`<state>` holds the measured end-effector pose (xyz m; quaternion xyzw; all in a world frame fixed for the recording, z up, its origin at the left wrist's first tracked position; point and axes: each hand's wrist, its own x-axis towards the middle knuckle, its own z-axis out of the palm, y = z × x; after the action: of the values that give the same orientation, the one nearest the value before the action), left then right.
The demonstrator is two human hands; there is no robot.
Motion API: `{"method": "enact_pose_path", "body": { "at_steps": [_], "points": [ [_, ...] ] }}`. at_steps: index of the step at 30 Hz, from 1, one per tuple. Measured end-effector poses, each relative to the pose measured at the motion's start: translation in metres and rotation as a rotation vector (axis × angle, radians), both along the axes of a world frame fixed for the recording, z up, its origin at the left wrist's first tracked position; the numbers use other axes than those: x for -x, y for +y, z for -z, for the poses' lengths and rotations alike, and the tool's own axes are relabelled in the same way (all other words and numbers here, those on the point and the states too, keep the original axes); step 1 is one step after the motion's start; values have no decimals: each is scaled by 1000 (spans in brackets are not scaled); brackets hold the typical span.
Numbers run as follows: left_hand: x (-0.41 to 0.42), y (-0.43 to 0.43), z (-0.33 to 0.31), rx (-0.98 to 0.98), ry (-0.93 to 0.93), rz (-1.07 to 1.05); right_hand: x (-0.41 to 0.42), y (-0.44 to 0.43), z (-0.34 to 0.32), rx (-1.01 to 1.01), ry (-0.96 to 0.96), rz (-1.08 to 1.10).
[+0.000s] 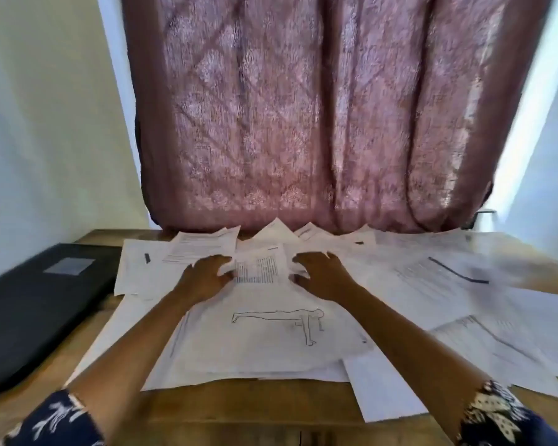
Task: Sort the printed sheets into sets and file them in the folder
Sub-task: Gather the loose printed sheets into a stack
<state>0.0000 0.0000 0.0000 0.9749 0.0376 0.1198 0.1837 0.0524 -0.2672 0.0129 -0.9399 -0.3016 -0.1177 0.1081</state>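
Observation:
Several printed sheets lie scattered across the wooden table point(239, 403). A sheet with dense text point(261, 266) stands slightly raised in the middle. My left hand point(205, 276) pinches its left edge and my right hand point(323, 275) pinches its right edge. Just in front of them lies a sheet with a line drawing of a figure in a plank pose point(277, 326). A black folder point(29, 304) with a grey label lies shut at the table's left end, apart from both hands.
A pink patterned curtain point(319, 123) hangs behind the table's far edge. More sheets point(458, 278) spread to the right, some overhanging the front edge. White walls stand on both sides. A small dark object point(484, 217) sits at the far right.

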Motion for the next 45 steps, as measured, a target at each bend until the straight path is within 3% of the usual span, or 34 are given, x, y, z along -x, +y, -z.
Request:
{"method": "enact_pose_path", "body": {
  "at_steps": [4, 11, 14, 18, 21, 24, 27, 29, 32, 34, 39, 41, 45],
  "points": [
    [-3, 11, 37, -136, 248, -79, -19, 5, 50, 190, 272, 4],
    [-14, 17, 48, -219, 332, -35, -54, 10, 57, 183, 177, -92],
    [-13, 17, 46, -241, 322, -38, -65, 10, 47, 9, 206, -93],
    [-8, 16, 41, -371, 250, -9, -73, -24, 22, -429, 150, 0],
    [-3, 16, 37, -483, 217, -66, -73, -55, 14, -519, 129, 121],
    [1, 12, 35, -509, 283, -217, -69, -59, 12, -415, 118, 109],
    [4, 8, 33, -550, 292, -282, -51, -40, 3, -251, 136, -102],
    [9, 5, 28, -554, 320, -251, -34, -21, 0, -121, 255, -199],
    [27, 6, 20, -559, 387, -138, -17, 8, 7, 335, 341, -173],
    [41, 13, 21, -565, 404, -66, -18, 22, 12, 490, 316, -150],
    [73, 33, 28, -444, 461, 113, -37, 53, 13, 606, 230, -173],
    [80, 35, 24, -310, 441, 164, -45, 66, 16, 616, 218, -184],
    [65, 50, 16, -33, 300, -4, -54, 79, 23, 485, 95, -152]
  ]
}}
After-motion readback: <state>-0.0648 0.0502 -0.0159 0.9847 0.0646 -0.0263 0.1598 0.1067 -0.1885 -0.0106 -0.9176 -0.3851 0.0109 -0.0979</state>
